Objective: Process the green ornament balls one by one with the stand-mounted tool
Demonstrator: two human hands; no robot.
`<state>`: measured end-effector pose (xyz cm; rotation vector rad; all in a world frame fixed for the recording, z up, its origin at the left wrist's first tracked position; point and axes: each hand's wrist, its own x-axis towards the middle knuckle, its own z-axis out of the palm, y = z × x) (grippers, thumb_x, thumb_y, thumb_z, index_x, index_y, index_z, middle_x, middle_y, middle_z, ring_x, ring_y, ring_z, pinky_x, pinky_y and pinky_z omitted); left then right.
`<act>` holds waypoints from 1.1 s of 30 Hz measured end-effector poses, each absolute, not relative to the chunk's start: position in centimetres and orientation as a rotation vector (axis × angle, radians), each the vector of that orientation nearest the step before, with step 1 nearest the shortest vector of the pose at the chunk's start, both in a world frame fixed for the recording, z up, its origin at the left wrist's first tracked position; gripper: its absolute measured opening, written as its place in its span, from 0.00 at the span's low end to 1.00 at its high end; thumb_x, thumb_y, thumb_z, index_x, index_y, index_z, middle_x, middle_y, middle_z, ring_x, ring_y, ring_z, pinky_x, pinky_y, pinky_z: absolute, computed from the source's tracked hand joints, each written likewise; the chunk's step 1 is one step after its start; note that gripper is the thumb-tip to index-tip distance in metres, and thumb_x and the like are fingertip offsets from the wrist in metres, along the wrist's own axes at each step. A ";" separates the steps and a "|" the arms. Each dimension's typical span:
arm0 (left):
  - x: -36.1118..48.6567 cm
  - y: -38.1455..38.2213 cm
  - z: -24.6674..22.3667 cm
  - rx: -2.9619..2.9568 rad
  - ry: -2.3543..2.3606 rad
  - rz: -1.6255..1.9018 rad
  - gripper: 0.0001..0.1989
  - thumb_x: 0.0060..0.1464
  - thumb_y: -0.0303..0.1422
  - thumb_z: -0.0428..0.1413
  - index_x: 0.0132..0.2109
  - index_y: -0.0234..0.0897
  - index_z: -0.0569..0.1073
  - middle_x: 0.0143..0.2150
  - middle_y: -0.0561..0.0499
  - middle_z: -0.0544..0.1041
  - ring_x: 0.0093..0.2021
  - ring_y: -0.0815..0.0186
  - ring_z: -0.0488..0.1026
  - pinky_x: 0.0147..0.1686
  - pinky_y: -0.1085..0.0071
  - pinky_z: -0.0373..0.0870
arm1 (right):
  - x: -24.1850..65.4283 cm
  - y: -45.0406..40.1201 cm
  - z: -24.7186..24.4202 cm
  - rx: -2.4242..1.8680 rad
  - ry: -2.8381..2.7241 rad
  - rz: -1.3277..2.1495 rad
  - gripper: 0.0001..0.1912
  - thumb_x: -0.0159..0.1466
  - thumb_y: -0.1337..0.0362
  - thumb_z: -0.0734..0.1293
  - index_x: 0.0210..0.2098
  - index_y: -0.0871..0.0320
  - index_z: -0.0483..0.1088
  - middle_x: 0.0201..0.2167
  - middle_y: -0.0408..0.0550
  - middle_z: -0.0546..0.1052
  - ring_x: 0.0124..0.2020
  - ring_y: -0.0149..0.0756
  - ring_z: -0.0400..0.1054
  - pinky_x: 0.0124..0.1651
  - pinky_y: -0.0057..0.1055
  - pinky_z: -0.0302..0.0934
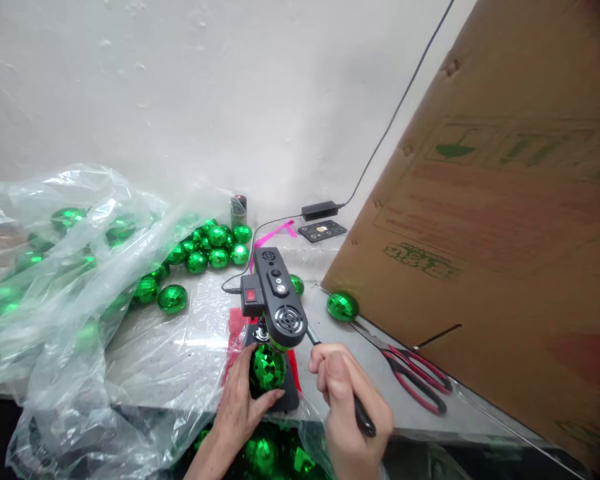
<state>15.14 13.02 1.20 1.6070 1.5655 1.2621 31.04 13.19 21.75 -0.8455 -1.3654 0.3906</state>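
Observation:
My left hand (240,393) is closed around a shiny green mirrored ball (269,367), thumb on its near side and fingers on its left. The ball sits on the black base (291,397) of a small press-like machine (280,293), under its black head with round grilles. In my right hand (353,403) is the machine's lever handle (364,417), black-gripped with a metal rod running toward the head. A second green ball (297,285) shows partly behind the machine. Another green ball (343,306) lies to the right, touching the cardboard.
Clear plastic sheeting (80,347) covers many green balls at left, with loose ones (173,299) beside it. Red-handled scissors (410,373) lie at right below a large cardboard box (480,233). A power adapter (320,211) and dark flat plate (322,231) lie behind. More balls (260,455) sit below the table edge.

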 end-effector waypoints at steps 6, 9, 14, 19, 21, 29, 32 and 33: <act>15.0 13.2 1.7 1.536 1.534 1.258 0.44 0.54 0.43 0.75 0.74 0.38 0.72 0.74 0.28 0.78 0.76 0.28 0.74 0.75 0.28 0.70 | 30.9 13.3 21.8 -0.857 -1.362 0.384 0.23 0.85 0.62 0.62 0.30 0.53 0.64 0.25 0.39 0.71 0.24 0.26 0.64 0.23 0.25 0.50; 14.1 13.8 3.0 1.347 1.484 1.221 0.46 0.54 0.48 0.75 0.75 0.39 0.72 0.76 0.30 0.77 0.78 0.31 0.72 0.79 0.31 0.65 | 30.9 13.3 21.8 -0.859 -1.366 0.383 0.23 0.85 0.63 0.61 0.30 0.53 0.65 0.26 0.39 0.71 0.25 0.26 0.65 0.23 0.25 0.51; 12.0 14.7 4.4 1.003 1.373 1.228 0.47 0.55 0.63 0.70 0.71 0.38 0.75 0.73 0.34 0.82 0.77 0.35 0.75 0.80 0.40 0.66 | 30.8 13.4 21.9 -0.856 -1.366 0.371 0.23 0.85 0.65 0.61 0.31 0.53 0.64 0.26 0.39 0.71 0.26 0.26 0.68 0.24 0.25 0.53; 11.2 14.9 4.8 0.974 1.354 1.219 0.49 0.53 0.68 0.69 0.69 0.37 0.78 0.71 0.35 0.83 0.77 0.36 0.75 0.80 0.42 0.66 | 30.7 13.3 21.7 -0.819 -1.359 0.361 0.21 0.85 0.66 0.60 0.32 0.53 0.64 0.27 0.38 0.70 0.28 0.26 0.70 0.30 0.23 0.62; 11.2 14.9 5.1 1.025 1.370 1.182 0.50 0.53 0.68 0.69 0.70 0.37 0.77 0.72 0.34 0.82 0.77 0.34 0.74 0.81 0.40 0.64 | 30.7 13.3 21.7 -0.817 -1.362 0.364 0.21 0.85 0.67 0.60 0.32 0.53 0.64 0.27 0.38 0.70 0.27 0.26 0.69 0.31 0.23 0.63; 12.4 14.4 4.7 1.380 1.463 1.096 0.46 0.57 0.55 0.71 0.75 0.40 0.71 0.80 0.31 0.73 0.82 0.32 0.67 0.82 0.33 0.60 | 30.8 13.1 22.0 -0.838 -1.375 0.373 0.21 0.85 0.66 0.60 0.32 0.52 0.65 0.27 0.39 0.72 0.27 0.26 0.70 0.26 0.24 0.58; 12.9 14.4 4.0 1.455 1.504 1.098 0.44 0.58 0.53 0.71 0.75 0.41 0.71 0.81 0.31 0.72 0.82 0.32 0.66 0.81 0.32 0.60 | 30.9 13.1 21.8 -0.829 -1.378 0.378 0.21 0.85 0.66 0.60 0.32 0.52 0.65 0.27 0.39 0.72 0.27 0.26 0.69 0.27 0.24 0.59; 12.9 14.4 3.8 1.472 1.519 1.098 0.44 0.58 0.52 0.72 0.75 0.41 0.72 0.81 0.30 0.71 0.82 0.31 0.66 0.81 0.32 0.61 | 30.9 13.1 21.8 -0.829 -1.379 0.383 0.21 0.85 0.67 0.60 0.33 0.52 0.66 0.27 0.39 0.72 0.27 0.26 0.69 0.27 0.24 0.59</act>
